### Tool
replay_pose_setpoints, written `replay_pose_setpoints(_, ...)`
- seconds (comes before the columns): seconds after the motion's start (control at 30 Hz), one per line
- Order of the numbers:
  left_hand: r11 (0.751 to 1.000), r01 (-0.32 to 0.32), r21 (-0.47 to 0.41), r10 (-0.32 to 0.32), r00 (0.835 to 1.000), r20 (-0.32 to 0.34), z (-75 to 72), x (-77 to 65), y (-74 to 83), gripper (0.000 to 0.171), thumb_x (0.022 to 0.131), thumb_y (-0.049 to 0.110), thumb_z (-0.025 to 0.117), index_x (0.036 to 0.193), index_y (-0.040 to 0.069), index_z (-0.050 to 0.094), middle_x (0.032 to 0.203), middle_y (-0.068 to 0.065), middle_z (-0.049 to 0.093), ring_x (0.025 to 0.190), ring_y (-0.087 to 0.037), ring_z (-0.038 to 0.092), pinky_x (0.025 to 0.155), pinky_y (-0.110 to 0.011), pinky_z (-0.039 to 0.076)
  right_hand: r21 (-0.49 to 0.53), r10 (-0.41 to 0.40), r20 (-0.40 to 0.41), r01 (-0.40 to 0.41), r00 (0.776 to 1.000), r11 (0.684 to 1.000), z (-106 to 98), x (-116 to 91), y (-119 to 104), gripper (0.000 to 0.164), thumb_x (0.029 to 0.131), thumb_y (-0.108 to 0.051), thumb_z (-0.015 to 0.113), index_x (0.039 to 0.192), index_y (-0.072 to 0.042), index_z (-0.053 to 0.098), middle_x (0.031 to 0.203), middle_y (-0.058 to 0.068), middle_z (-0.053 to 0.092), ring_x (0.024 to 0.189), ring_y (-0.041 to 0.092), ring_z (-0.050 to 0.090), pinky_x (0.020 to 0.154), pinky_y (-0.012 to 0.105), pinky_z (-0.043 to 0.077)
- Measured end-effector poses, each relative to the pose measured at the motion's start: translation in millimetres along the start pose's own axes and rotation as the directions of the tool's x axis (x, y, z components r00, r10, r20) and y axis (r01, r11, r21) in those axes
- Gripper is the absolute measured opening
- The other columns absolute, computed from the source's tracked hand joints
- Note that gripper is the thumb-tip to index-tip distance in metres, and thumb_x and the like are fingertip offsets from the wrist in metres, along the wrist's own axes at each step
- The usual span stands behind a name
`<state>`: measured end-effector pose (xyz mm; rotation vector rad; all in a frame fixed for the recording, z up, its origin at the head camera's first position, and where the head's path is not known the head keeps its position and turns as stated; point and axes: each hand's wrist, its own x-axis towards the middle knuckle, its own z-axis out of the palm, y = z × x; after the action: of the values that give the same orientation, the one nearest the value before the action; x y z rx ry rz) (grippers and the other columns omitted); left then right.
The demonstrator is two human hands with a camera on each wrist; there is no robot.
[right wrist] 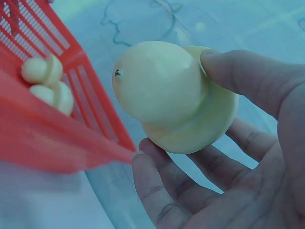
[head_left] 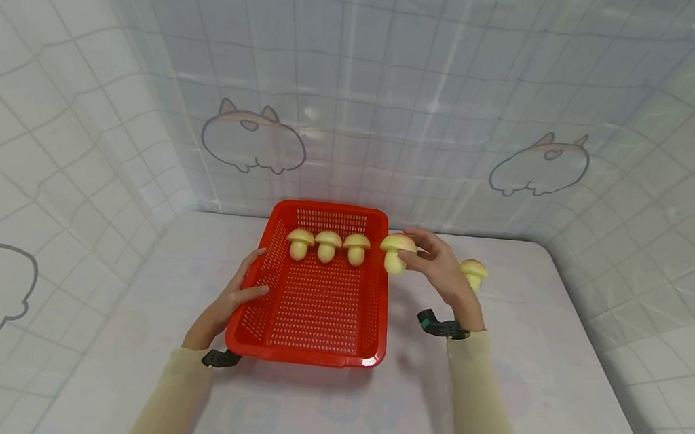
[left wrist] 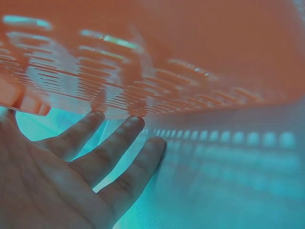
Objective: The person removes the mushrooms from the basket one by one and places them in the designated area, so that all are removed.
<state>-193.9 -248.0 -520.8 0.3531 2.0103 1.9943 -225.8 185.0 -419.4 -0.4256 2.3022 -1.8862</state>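
Observation:
A red plastic basket (head_left: 316, 303) with slotted walls is in the middle of the head view. Three pale yellow toy mushrooms (head_left: 326, 247) stand in a row at its far end. My left hand (head_left: 235, 298) holds the basket's left side, thumb over the rim; the left wrist view shows several fingers (left wrist: 114, 155) against its outside from below. Just beyond the right rim, my right hand (head_left: 441, 269) pinches another toy mushroom (right wrist: 162, 86) between thumb and fingers, stem toward the wrist camera. One more mushroom (head_left: 474, 271) rests on the table behind the right wrist, partly hidden.
The white table (head_left: 532, 368) has a faint printed pattern. Grid-patterned curtains (head_left: 360, 129) with animal drawings enclose the back and both sides. A black wrist camera mount (head_left: 442, 325) sits on the right wrist, and another (head_left: 221, 358) on the left, beside the basket's near corner.

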Motion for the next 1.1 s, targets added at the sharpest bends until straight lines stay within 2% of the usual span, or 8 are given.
replay_pose_setpoints(0.23, 1.000, 0.012, 0.013, -0.012, 1.000, -0.010, -1.1, -0.4, 1.2, 0.079, 0.102, 0.020, 0.055, 0.164, 0.034, 0.007, 0.155, -0.024, 0.025, 0.123, -0.043, 0.052, 0.089, -0.047, 0.060, -0.005, 0.016, -0.057, -0.016, 0.998, 1.000, -21.9, -7.4, -2.6, 0.053, 0.099, -0.024, 0.071, 0.148, -0.013, 0.053, 0.141, 0.010, 0.058, 0.113, 0.023, 0.067, 0.085, 0.029, 0.058)
replay_pose_setpoints(0.43, 1.000, 0.020, 0.010, -0.020, 1.000, -0.007, -1.5, -0.4, 1.1, 0.079, 0.103, 0.021, 0.056, 0.164, 0.036, 0.007, 0.155, -0.024, 0.025, 0.124, -0.043, 0.052, 0.089, -0.047, 0.060, -0.030, 0.028, -0.102, -0.031, 0.994, 0.999, -37.4, -12.0, -1.2, 0.055, 0.099, -0.027, 0.071, 0.149, -0.013, 0.052, 0.147, 0.011, 0.054, 0.124, 0.029, 0.060, 0.093, 0.036, 0.058)
replay_pose_setpoints(0.57, 1.000, 0.018, 0.015, -0.018, 1.000, -0.011, -1.3, -0.6, 1.4, 0.079, 0.102, 0.022, 0.056, 0.164, 0.036, 0.008, 0.154, -0.024, 0.025, 0.124, -0.044, 0.052, 0.089, -0.048, 0.060, -0.029, 0.043, -0.113, -0.046, 0.993, 0.999, -46.2, -15.7, 3.3, 0.058, 0.099, -0.029, 0.071, 0.151, -0.013, 0.050, 0.149, 0.012, 0.052, 0.128, 0.027, 0.059, 0.092, 0.029, 0.058)
replay_pose_setpoints(0.63, 1.000, 0.017, 0.012, -0.016, 1.000, -0.011, -1.3, -0.5, 1.7, 0.079, 0.102, 0.022, 0.056, 0.164, 0.036, 0.008, 0.154, -0.024, 0.025, 0.124, -0.044, 0.051, 0.089, -0.048, 0.060, -0.021, 0.054, -0.128, -0.057, 0.990, 0.998, -50.8, -18.5, 5.7, 0.058, 0.099, -0.031, 0.071, 0.151, -0.014, 0.051, 0.149, 0.012, 0.052, 0.127, 0.024, 0.060, 0.091, 0.026, 0.057)
replay_pose_setpoints(0.87, 1.000, 0.021, 0.008, -0.021, 1.000, -0.005, -0.6, 0.4, 2.2, 0.078, 0.103, 0.019, 0.054, 0.163, 0.036, 0.008, 0.155, -0.024, 0.025, 0.124, -0.043, 0.052, 0.089, -0.048, 0.060, -0.004, 0.087, -0.176, -0.089, 0.981, 0.996, -67.0, -28.0, 15.3, 0.054, 0.099, -0.032, 0.071, 0.147, -0.015, 0.053, 0.143, 0.009, 0.054, 0.115, 0.011, 0.064, 0.090, 0.031, 0.059)
replay_pose_setpoints(0.97, 1.000, 0.021, 0.013, -0.021, 1.000, -0.005, -0.6, 0.3, 2.1, 0.079, 0.103, 0.022, 0.056, 0.163, 0.036, 0.008, 0.155, -0.024, 0.025, 0.124, -0.043, 0.052, 0.089, -0.049, 0.060, 0.005, 0.097, -0.191, -0.097, 0.977, 0.995, -74.6, -31.2, 20.6, 0.053, 0.099, -0.032, 0.070, 0.147, -0.014, 0.053, 0.139, 0.006, 0.054, 0.111, 0.010, 0.065, 0.088, 0.027, 0.059)
replay_pose_setpoints(1.1, 1.000, 0.015, 0.019, -0.015, 1.000, -0.006, -0.6, 0.3, 2.7, 0.079, 0.102, 0.021, 0.056, 0.164, 0.035, 0.008, 0.155, -0.023, 0.026, 0.124, -0.044, 0.051, 0.089, -0.048, 0.060, 0.018, 0.113, -0.202, -0.111, 0.973, 0.994, -83.9, -37.1, 24.9, 0.057, 0.100, -0.033, 0.068, 0.150, -0.013, 0.050, 0.137, 0.002, 0.053, 0.111, 0.011, 0.064, 0.092, 0.028, 0.059)
